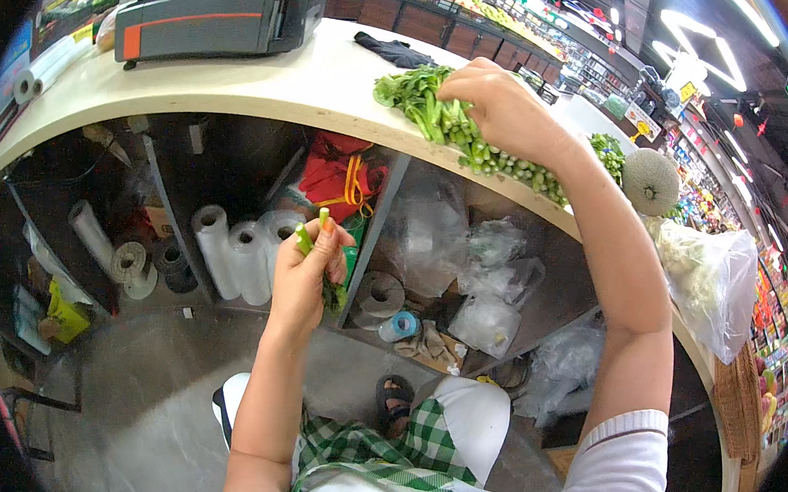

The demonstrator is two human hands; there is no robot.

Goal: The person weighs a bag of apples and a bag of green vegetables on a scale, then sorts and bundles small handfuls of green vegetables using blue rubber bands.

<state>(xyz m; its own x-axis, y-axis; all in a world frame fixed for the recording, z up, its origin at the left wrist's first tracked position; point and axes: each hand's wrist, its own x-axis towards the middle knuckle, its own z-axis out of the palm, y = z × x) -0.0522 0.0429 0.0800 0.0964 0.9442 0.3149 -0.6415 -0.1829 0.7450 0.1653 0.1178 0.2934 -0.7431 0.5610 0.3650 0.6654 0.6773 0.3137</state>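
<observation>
My left hand (312,256) is closed around a few stalks of a leafy green vegetable (304,239), their pale cut ends poking up past my thumb. Dark leaves hang below my fingers. Over the counter (251,108), my right hand (494,104) is on a pile of leafy greens (417,97). The pile lies along the counter's edge, cut stalk ends towards me. My right fingertips are among the leaves and stalks; whether they grip any is hidden.
A dark weighing scale (209,26) stands on the counter at left, near plastic bag rolls (43,75). A dark cloth (393,50) lies behind the greens. To the right are a netted melon (650,182) and a bagged vegetable (704,273). Shelves below hold more rolls (211,251).
</observation>
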